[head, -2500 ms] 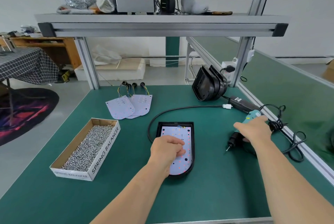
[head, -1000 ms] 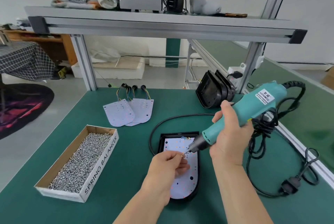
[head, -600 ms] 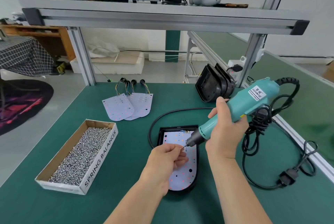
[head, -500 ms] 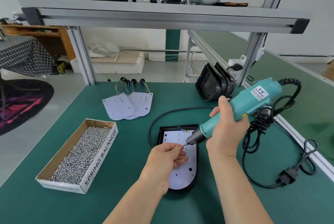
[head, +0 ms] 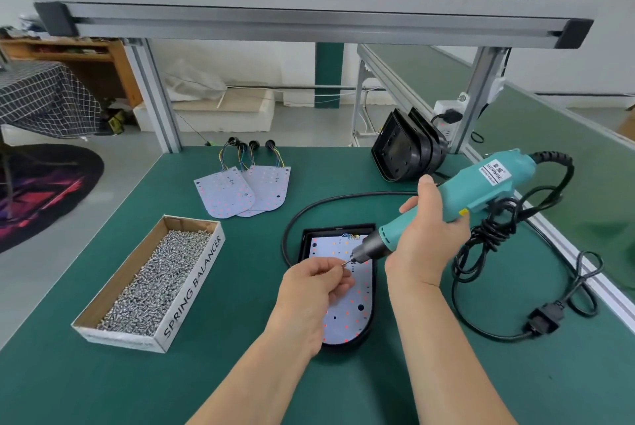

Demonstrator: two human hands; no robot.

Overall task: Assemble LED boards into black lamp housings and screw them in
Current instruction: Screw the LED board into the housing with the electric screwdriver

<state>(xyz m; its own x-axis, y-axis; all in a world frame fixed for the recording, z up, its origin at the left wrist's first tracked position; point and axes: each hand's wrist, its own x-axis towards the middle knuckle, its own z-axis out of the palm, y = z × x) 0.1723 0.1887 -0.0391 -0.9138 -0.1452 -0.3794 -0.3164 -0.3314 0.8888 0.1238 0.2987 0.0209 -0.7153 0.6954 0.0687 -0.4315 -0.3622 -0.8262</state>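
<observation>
A screw [head: 344, 263] is pinched by the fingers [head: 335, 275] of the left hand [head: 318, 290] against the tip of the screwdriver [head: 457, 198], likely to seat it. The screwdriver is gripped by the right hand [head: 426, 239] above the LED board [head: 350, 308], laid inside a black housing [head: 338, 229] on the table [head: 240, 373].

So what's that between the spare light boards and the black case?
A black cable curving across the green table, shown in the head view.
</observation>
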